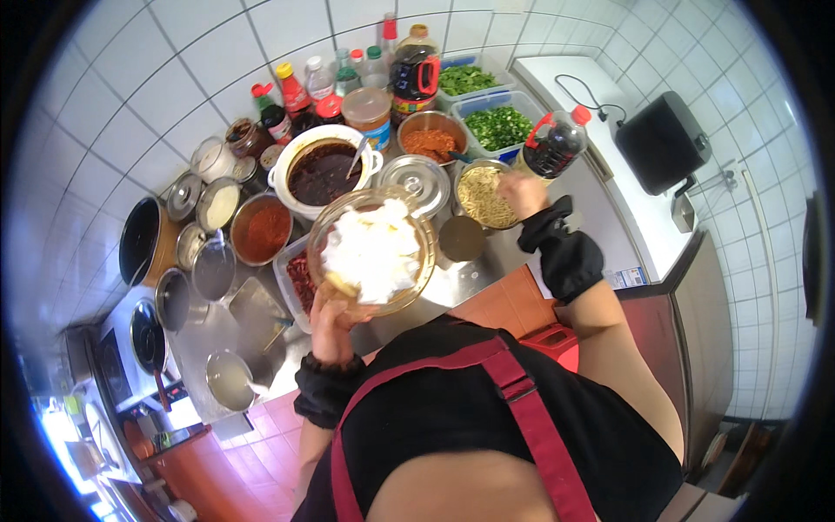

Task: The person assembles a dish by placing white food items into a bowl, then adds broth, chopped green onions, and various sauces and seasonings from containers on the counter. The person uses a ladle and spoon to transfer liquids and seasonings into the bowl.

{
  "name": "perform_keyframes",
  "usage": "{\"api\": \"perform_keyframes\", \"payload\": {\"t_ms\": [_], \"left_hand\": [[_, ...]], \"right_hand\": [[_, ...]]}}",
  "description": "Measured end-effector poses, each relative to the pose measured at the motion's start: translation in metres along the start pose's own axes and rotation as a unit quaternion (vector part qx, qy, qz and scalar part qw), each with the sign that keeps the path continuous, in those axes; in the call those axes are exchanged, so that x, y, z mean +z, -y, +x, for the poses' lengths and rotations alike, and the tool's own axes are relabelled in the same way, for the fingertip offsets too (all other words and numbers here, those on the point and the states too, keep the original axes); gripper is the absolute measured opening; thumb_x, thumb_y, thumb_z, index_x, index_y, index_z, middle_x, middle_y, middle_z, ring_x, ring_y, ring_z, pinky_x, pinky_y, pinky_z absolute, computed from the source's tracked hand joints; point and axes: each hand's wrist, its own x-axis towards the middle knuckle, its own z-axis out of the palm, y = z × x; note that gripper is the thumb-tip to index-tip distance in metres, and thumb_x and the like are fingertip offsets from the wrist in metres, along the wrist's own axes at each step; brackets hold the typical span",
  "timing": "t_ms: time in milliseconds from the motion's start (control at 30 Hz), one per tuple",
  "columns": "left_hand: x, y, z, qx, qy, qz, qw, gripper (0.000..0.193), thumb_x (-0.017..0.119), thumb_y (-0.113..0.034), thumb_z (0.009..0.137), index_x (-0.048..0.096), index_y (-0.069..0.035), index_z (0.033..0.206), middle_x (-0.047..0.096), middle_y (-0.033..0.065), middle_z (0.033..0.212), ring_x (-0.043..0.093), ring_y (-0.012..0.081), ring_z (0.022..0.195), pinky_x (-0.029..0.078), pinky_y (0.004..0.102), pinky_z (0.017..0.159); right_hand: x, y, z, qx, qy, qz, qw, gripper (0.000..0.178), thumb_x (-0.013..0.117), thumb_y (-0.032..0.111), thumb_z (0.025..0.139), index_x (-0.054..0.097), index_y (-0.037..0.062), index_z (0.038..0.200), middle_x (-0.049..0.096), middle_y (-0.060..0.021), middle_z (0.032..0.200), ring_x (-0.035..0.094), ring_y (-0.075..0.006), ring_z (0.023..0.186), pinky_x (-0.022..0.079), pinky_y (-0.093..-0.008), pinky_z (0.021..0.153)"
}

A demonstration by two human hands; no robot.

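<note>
Flat red strap (539,426), round transparent bowl (425,261)

I saw the right fingers (510,186) crowded: a dark bottle (559,150) stood just beyond them to the right, a metal lid (409,186) lay to their left, then a glass bowl (425,264). On their near side, bare surface (457,284) gave room.

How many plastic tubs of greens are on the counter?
2: the back tub near the tiled wall, and the front tub, beyond the right hand.
</note>
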Motion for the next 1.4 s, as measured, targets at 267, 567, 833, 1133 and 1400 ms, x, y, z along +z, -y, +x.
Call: {"api": "perform_keyframes", "payload": {"t_ms": [267,567,833,1133,1400], "left_hand": [[0.017,0.001,0.001,0.007,0.013,-0.051,0.999,0.054,0.047,-0.013,0.079,0.034,0.006,0.127,0.057,0.0201,0.109,0.065,0.0303,0.083,0.056,0.0306,0.068],[0.032,0.017,0.018,0.016,-0.003,-0.065,0.998,0.052,0.048,-0.009,0.079,0.036,0.002,0.128,0.058,0.0174,0.109,0.065,0.0264,0.083,0.055,0.0292,0.066],[0.056,0.021,0.035,0.019,-0.006,-0.067,0.998,0.052,0.048,-0.008,0.078,0.036,0.002,0.128,0.057,0.0172,0.111,0.064,0.0260,0.085,0.054,0.0299,0.068],[0.055,0.028,0.047,0.040,-0.029,-0.087,0.995,0.055,0.047,-0.008,0.078,0.033,0.004,0.130,0.051,0.0195,0.121,0.058,0.0311,0.101,0.052,0.0400,0.081],[0.046,0.020,0.047,0.021,-0.036,-0.085,0.996,0.056,0.047,-0.008,0.075,0.035,0.004,0.129,0.050,0.0167,0.122,0.054,0.0293,0.108,0.051,0.0402,0.085]], "right_hand": [[-0.048,0.024,0.026,-0.006,-0.032,0.098,0.995,0.021,0.066,0.010,0.075,0.068,0.0075,0.096,0.065,-0.0149,0.088,0.063,-0.0305,0.077,0.050,-0.0352,0.067],[-0.133,0.133,0.085,-0.100,0.005,0.338,0.936,0.018,0.064,0.003,0.077,0.065,0.0006,0.096,0.064,-0.0119,0.087,0.063,-0.0221,0.078,0.049,-0.0291,0.070],[-0.100,0.133,0.092,-0.177,0.106,0.338,0.918,0.021,0.065,0.006,0.076,0.064,0.0047,0.098,0.063,-0.0114,0.091,0.062,-0.0243,0.079,0.049,-0.0306,0.071],[-0.054,0.023,0.052,-0.157,0.224,0.102,0.956,0.029,0.064,0.007,0.075,0.063,0.0046,0.103,0.063,-0.0117,0.104,0.062,-0.0264,0.091,0.050,-0.0328,0.081],[0.026,-0.018,0.145,0.083,0.095,0.048,0.991,0.030,0.061,0.011,0.076,0.061,0.0099,0.106,0.060,-0.0137,0.104,0.057,-0.0339,0.096,0.047,-0.0412,0.084]]}}
